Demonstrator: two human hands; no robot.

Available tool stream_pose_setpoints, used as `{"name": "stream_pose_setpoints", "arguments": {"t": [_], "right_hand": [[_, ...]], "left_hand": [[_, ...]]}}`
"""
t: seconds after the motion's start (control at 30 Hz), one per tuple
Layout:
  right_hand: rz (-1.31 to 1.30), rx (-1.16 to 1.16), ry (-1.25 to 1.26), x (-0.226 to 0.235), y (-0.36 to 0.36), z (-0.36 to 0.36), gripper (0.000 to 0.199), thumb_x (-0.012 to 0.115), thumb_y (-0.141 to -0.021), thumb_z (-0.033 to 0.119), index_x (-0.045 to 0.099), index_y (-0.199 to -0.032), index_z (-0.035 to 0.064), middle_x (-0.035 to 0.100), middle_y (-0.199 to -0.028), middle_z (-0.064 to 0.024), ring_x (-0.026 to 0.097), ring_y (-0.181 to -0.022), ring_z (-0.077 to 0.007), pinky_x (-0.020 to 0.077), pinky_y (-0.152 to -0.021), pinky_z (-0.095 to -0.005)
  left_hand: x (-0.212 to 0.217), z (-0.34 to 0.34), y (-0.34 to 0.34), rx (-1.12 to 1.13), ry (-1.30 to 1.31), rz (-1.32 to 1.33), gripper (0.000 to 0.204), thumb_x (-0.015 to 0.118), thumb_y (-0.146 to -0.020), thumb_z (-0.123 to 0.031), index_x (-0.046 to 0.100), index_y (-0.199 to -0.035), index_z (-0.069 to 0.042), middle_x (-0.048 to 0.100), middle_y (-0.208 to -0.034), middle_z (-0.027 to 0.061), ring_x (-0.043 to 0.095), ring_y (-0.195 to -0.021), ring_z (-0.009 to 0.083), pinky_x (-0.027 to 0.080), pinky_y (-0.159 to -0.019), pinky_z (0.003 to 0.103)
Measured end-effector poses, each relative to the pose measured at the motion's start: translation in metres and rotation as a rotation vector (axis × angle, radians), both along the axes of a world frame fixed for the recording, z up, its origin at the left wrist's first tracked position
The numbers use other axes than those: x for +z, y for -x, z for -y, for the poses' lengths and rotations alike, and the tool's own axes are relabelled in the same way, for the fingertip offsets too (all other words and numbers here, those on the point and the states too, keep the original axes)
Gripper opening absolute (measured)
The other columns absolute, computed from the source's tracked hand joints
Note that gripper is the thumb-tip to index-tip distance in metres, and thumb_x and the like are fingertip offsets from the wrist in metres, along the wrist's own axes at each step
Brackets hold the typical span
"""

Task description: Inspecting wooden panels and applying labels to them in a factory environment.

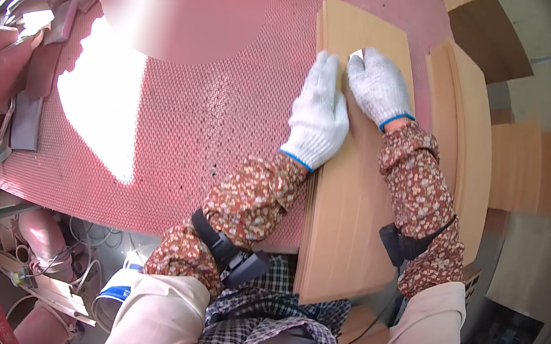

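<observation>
Head view: a stack of thin wood sheets (pixel 348 212) is seen on the red mesh counter (pixel 174 127), pressed flat by both gloved hands, left hand (pixel 318 115) and right hand (pixel 379 87), fingers extended. Sheets could slide askew if pressure is uneven.

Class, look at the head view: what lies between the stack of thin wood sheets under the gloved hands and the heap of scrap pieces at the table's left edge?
Only bare pink mesh table, sunlit, separates the veneer stack from the scrap heap in the head view.
</observation>
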State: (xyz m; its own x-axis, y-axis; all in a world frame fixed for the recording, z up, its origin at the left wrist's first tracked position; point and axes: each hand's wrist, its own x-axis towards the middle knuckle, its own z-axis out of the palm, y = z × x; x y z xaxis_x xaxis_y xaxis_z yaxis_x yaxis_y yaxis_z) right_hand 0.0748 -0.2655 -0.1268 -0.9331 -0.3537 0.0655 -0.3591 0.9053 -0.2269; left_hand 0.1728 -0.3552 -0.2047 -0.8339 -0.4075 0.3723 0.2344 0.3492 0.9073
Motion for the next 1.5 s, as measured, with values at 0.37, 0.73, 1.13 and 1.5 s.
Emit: {"name": "stream_pose_setpoints", "arguments": {"t": [0.37, 0.73, 1.13, 1.5], "right_hand": [[0.146, -0.012, -0.182, 0.015, 0.127, 0.025, 0.045, 0.052, -0.094, 0.033, 0.070, -0.117, -0.0007, 0.067, -0.122, -0.0291, 0.063, -0.116, -0.0450, 0.0492, -0.101, -0.0486], [0.101, -0.098, -0.103, 0.019, 0.084, 0.024, 0.045, 0.050, -0.095, 0.031, 0.071, -0.116, -0.0025, 0.068, -0.118, -0.0286, 0.065, -0.114, -0.0445, 0.0496, -0.101, -0.0500], [0.116, -0.129, -0.128, 0.000, 0.104, 0.046, 0.042, 0.050, -0.096, 0.034, 0.072, -0.112, 0.0029, 0.071, -0.114, -0.0247, 0.066, -0.109, -0.0444, 0.0507, -0.098, -0.0509], [0.117, -0.170, -0.073, 0.022, -0.101, -0.015, 0.034, 0.052, -0.099, 0.033, 0.065, -0.097, 0.0014, 0.070, -0.088, -0.0262, 0.068, -0.086, -0.0458, 0.0525, -0.079, -0.0569]], "left_hand": [[0.011, -0.021, -0.031, -0.063, 0.009, 0.103, 0.062, 0.054, -0.092, -0.003, 0.041, -0.152, 0.001, 0.039, -0.158, 0.0271, 0.042, -0.145, 0.0416, 0.038, -0.119, 0.043], [0.010, -0.018, -0.030, -0.070, 0.007, 0.101, 0.063, 0.055, -0.091, 0.000, 0.040, -0.152, 0.004, 0.039, -0.158, 0.0286, 0.041, -0.145, 0.0427, 0.036, -0.120, 0.043], [0.000, -0.003, -0.012, -0.039, -0.077, 0.116, 0.060, 0.055, -0.090, 0.000, 0.044, -0.149, 0.004, 0.042, -0.156, 0.0274, 0.042, -0.145, 0.0411, 0.036, -0.119, 0.042], [0.001, -0.005, 0.009, -0.022, -0.094, 0.067, 0.056, 0.054, -0.091, -0.004, 0.047, -0.145, 0.005, 0.047, -0.150, 0.0289, 0.045, -0.142, 0.0423, 0.037, -0.119, 0.045]]}}
